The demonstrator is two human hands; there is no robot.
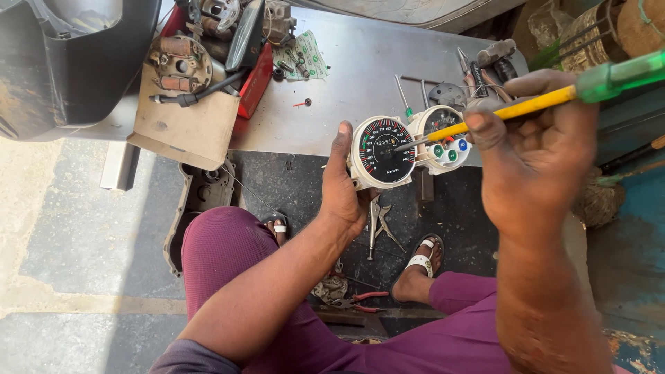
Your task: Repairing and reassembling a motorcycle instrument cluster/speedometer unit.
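Nearest the camera, the right hand is curled shut around a screwdriver with a yellow shaft and translucent green handle, thumb and forefinger pinching the shaft while the other fingers fold under; its metal tip rests on the face of a motorcycle instrument cluster; the left hand grips that cluster from its left side, thumb pointing up along the white housing and the remaining fingers hidden behind it; the cluster shows two round dials, a black speedometer on the left and a smaller white dial on the right with four coloured indicator lamps beneath it; it is held in the air just in front of the metal table; on the table lie a second green-handled screwdriver, a round stator plate sitting on a piece of cardboard, and a clear packet of small parts; below, on the dark floor between two sandalled feet, lie locking pliers and red-handled pliers.
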